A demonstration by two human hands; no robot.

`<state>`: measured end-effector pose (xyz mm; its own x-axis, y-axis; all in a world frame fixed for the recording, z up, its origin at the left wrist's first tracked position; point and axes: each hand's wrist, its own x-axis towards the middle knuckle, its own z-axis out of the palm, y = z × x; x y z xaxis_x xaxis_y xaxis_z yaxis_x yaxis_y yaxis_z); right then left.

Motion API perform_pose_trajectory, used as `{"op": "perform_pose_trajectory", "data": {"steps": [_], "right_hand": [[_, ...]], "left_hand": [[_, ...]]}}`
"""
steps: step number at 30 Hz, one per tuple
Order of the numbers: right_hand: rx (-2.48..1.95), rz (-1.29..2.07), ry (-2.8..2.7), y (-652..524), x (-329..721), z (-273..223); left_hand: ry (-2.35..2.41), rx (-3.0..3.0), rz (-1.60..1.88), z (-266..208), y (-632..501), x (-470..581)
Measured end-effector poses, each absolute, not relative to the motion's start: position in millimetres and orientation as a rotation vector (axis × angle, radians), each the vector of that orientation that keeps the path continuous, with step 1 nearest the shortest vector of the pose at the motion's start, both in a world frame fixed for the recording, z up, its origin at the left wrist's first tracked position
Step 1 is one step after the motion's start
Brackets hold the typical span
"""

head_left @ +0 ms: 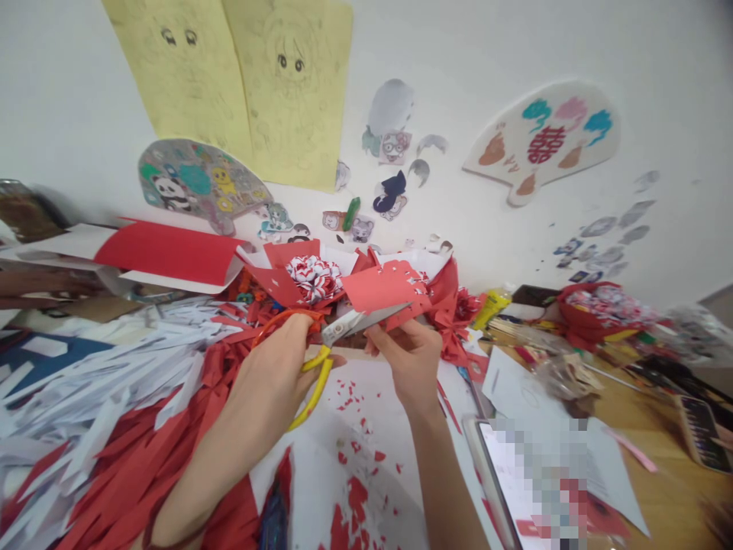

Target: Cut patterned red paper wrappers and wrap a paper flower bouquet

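- The left hand [280,367] grips yellow-handled scissors [337,336], fingers closed through the loops.
- The blades run nearly level, tips pointing right into a folded red paper [383,290].
- The right hand [409,359] pinches that paper's lower edge above a scrap-littered table [658,489].

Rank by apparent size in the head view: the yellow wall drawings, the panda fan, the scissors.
1. yellow wall drawings
2. panda fan
3. scissors, though closeness to the camera enlarges them, so their place against the fan is unsure.
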<state>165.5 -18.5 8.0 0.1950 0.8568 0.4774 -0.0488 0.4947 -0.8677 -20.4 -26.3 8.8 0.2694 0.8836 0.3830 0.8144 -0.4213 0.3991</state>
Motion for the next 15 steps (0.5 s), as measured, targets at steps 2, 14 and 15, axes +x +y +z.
{"op": "perform_pose_trajectory", "data": {"steps": [2,14,15], "right_hand": [[-0.849,0.745,-1.214,-18,168,9],[-0.92,0.696,-1.13,-11,187,6],[-0.925,0.69,-1.122,-10,187,6]], "left_hand": [[1.631,2.373,0.849,13,-27,-20],[1.652,2.221,0.592,21,-15,-35],[1.641,2.205,0.601,21,-12,-39]]}}
